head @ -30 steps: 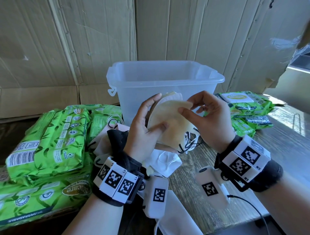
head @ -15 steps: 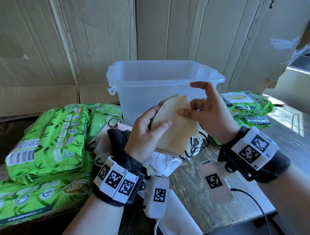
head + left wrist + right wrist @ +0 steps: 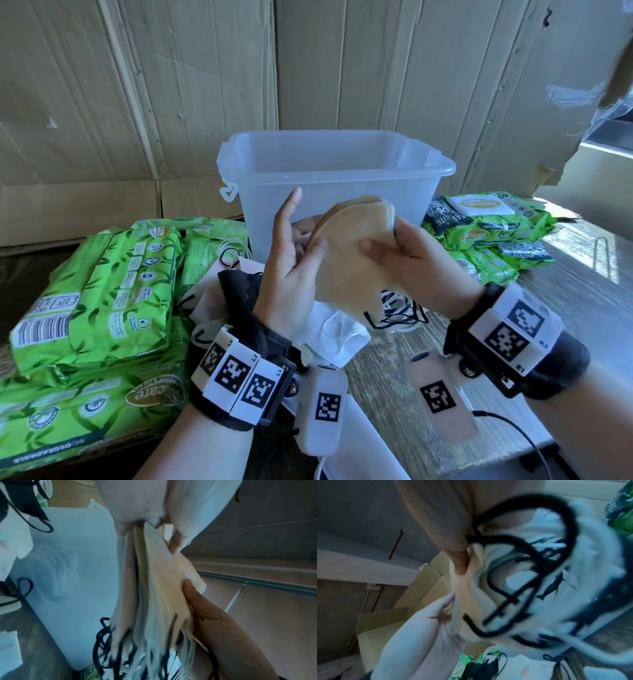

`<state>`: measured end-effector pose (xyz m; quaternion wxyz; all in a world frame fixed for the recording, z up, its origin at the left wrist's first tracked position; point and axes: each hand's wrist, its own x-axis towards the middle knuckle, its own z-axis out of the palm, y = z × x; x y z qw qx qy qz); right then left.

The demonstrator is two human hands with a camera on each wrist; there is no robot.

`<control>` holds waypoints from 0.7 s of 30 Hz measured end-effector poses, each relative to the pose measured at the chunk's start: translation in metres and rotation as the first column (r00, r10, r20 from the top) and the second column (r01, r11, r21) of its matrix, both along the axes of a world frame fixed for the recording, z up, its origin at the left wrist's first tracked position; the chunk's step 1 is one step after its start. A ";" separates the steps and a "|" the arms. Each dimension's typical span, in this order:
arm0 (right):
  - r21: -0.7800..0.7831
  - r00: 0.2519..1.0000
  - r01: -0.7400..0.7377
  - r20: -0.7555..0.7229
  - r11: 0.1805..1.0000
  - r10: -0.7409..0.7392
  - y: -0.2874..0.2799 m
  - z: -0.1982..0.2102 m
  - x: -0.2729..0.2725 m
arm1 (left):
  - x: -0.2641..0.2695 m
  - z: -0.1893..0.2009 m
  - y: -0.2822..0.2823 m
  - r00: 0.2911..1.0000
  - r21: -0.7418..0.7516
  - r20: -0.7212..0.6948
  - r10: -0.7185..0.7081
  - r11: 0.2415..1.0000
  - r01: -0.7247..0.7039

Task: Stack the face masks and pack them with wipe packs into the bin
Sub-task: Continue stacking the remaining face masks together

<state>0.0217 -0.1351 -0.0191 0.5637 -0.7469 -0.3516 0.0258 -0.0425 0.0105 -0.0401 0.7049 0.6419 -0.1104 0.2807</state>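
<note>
I hold a stack of beige face masks [image 3: 349, 260] upright in front of the clear plastic bin [image 3: 442, 168]. My left hand [image 3: 291, 260] has its thumb on the stack's front face and its index finger pointing straight up. The left wrist view shows that thumb pinching the layered masks [image 3: 159, 588]. My right hand [image 3: 404, 260] grips the stack's right edge, thumb in front and fingers behind. Black ear loops [image 3: 397, 315] dangle below the stack. The right wrist view is blurred, showing the masks [image 3: 464, 601] and loops. I see nothing inside the bin.
Green wipe packs [image 3: 99, 284] are piled at the left, and more wipe packs [image 3: 479, 219] lie right of the bin. Loose masks, a white one [image 3: 335, 329] and a black one [image 3: 239, 284], lie on the wooden table under my hands. Cardboard lines the back.
My right hand dropped from the stack's top and now grips its right edge. The left index finger has straightened upward. The stack has turned a little.
</note>
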 end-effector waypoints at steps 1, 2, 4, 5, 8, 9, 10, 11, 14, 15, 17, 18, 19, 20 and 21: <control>0.069 0.999 0.038 0.030 0.997 -0.040 0.002 -0.001 -0.001 | 0.001 -0.002 0.001 1.000 -0.029 -0.005 0.025 0.999 -0.026; 0.139 0.995 0.074 0.050 0.988 -0.082 0.004 -0.002 -0.002 | 0.003 -0.005 0.002 1.000 -0.045 -0.019 0.020 0.999 -0.021; 0.230 0.987 0.116 0.085 0.966 -0.138 0.011 -0.004 -0.006 | 0.002 -0.005 -0.004 0.988 0.048 -0.065 0.140 0.989 -0.137; 0.234 0.982 0.128 0.104 0.964 -0.155 0.014 -0.006 -0.008 | 0.001 -0.005 -0.006 0.978 0.080 -0.011 0.209 0.975 -0.207; 0.158 0.971 0.150 0.163 0.976 -0.176 0.017 -0.012 -0.013 | 0.008 -0.014 -0.007 0.981 0.117 0.016 0.193 0.974 -0.193; 0.135 0.973 0.142 0.162 0.980 -0.164 0.017 -0.012 -0.014 | 0.006 -0.012 -0.008 0.969 0.102 -0.005 0.246 0.964 -0.244; 0.123 0.976 0.134 0.158 0.983 -0.153 0.016 -0.012 -0.014 | 0.004 -0.012 -0.009 0.977 0.081 -0.082 0.195 0.979 -0.189; 0.122 0.977 0.131 0.150 0.984 -0.149 0.015 -0.011 -0.013 | 0.003 -0.010 -0.011 0.977 0.012 -0.132 0.169 0.986 -0.169; 0.122 0.980 0.134 0.130 0.983 -0.150 0.011 -0.005 -0.008 | -0.002 -0.001 -0.007 0.975 -0.110 -0.051 0.214 0.970 -0.219; 0.108 0.982 0.127 0.126 0.986 -0.141 0.008 -0.002 -0.006 | -0.001 0.000 -0.004 0.975 -0.077 0.008 0.222 0.972 -0.221; 0.096 0.992 0.091 0.084 0.991 -0.099 0.002 0.005 -0.001 | 0.001 -0.004 0.000 0.978 -0.029 0.069 0.197 0.980 -0.195; 0.107 0.997 0.063 0.036 0.992 -0.067 -0.002 0.009 0.001 | 0.002 -0.004 0.000 0.987 -0.024 0.065 0.144 0.989 -0.143; 0.118 0.999 0.032 -0.018 0.993 -0.030 -0.006 0.013 0.002 | 0.001 -0.001 0.000 0.994 -0.011 0.061 0.094 0.996 -0.093; 0.121 0.998 0.003 -0.064 0.993 0.005 -0.011 0.016 0.003 | 0.001 -0.002 0.000 0.998 0.008 0.036 0.049 0.999 -0.050; 0.113 0.995 -0.018 -0.097 0.993 0.029 -0.015 0.019 0.003 | -0.003 0.000 -0.002 1.000 0.039 0.007 0.009 0.999 -0.009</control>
